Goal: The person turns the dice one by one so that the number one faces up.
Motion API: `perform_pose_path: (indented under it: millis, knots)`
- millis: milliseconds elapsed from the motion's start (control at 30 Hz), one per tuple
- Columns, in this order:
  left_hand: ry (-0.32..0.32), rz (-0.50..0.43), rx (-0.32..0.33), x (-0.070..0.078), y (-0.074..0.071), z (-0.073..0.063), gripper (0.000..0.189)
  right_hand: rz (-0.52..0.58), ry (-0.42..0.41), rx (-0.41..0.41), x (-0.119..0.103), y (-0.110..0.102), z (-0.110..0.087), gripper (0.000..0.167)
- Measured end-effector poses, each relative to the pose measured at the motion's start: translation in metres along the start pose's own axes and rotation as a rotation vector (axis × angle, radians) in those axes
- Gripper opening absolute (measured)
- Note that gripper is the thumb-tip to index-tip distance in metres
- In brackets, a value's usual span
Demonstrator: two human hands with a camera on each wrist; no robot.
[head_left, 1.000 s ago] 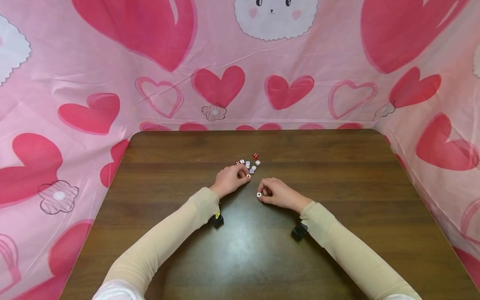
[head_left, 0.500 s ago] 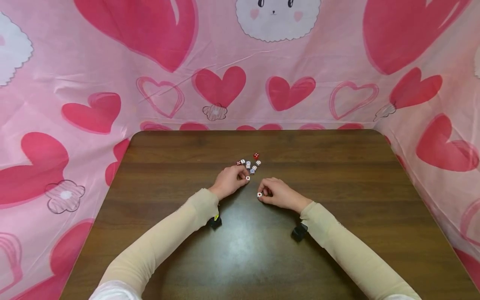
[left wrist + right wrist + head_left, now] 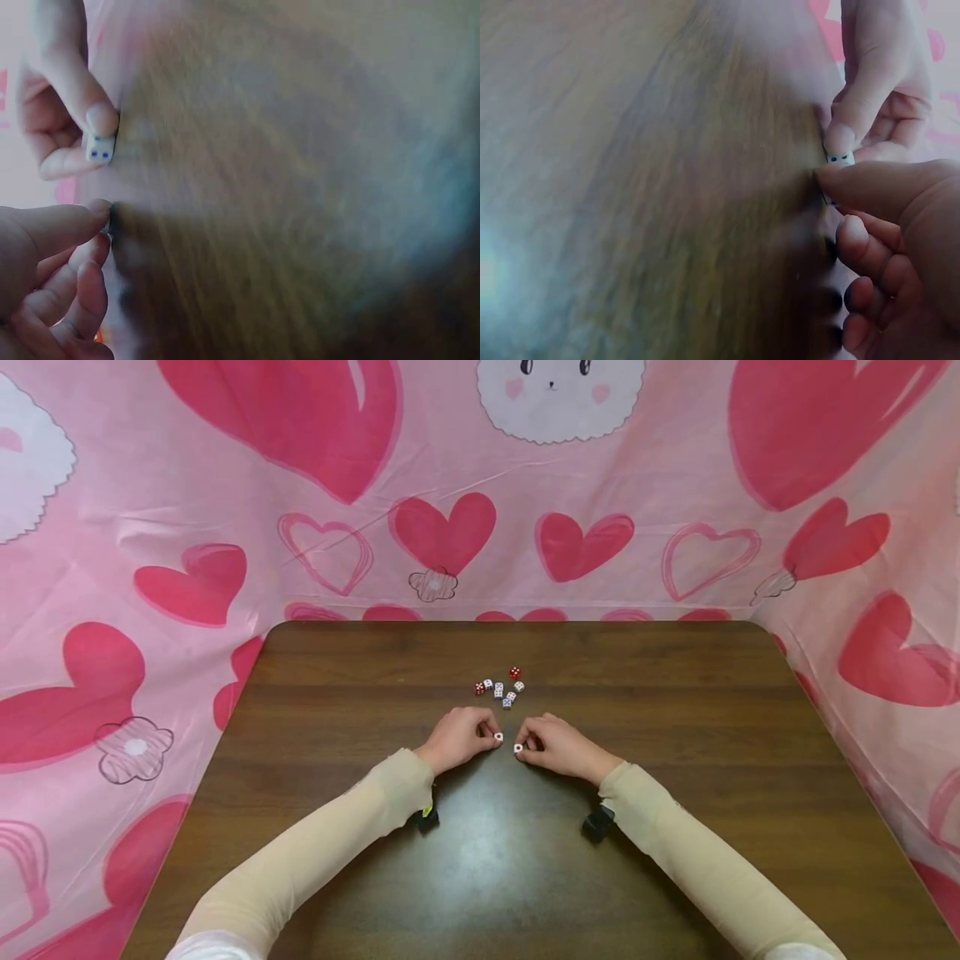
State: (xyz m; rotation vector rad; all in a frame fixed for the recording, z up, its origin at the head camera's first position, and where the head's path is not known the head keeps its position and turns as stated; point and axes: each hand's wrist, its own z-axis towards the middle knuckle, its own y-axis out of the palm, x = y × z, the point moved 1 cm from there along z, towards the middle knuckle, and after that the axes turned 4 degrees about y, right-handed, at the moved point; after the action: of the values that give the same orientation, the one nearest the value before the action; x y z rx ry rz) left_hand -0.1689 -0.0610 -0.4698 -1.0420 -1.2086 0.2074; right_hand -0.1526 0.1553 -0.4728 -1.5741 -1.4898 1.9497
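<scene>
My left hand (image 3: 459, 737) pinches a small white die (image 3: 498, 737) between thumb and fingers, low over the brown table. Just to its right, my right hand (image 3: 561, 747) pinches another white die (image 3: 518, 749), with a narrow gap between the two dice in the head view. Blue pips show on the right hand's die (image 3: 100, 149) in the left wrist view. Seen from the right wrist, the left hand's die (image 3: 841, 159) peeks out beyond the right thumb, which covers most of the right hand's own die.
Beyond the hands lies a loose cluster of several white dice (image 3: 498, 691), with a dark red die (image 3: 480, 689) at its left and a brighter red die (image 3: 515, 672) farthest back. A pink heart-patterned cloth (image 3: 510, 468) surrounds the wooden table (image 3: 645, 677).
My left hand has drawn a white die away from the cluster, toward my body, bringing it beside the right hand's die. The right hand has stayed in place with its die.
</scene>
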Motion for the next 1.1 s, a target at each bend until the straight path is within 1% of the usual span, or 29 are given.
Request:
perform_pose_path:
  millis: [167,300,433,833,1100]
  knots:
    - [0.007,-0.029,-0.008,0.001,0.004,-0.003,0.006,-0.024,0.003,0.037,-0.003,0.003,0.005,0.013]
    - [0.017,-0.074,0.006,0.002,0.006,-0.004,0.007,-0.047,-0.015,0.064,-0.003,0.008,0.01,0.014]
    - [0.016,-0.1,0.018,0.0,0.007,-0.005,0.007,-0.052,-0.017,0.071,-0.002,0.011,0.013,0.014]
    - [0.009,-0.078,0.04,-0.008,0.01,-0.006,0.009,-0.046,-0.012,0.09,-0.003,0.012,0.015,0.014]
    - [0.028,-0.064,0.054,-0.01,0.012,-0.006,0.007,-0.052,-0.025,0.109,-0.002,0.015,0.015,0.012]
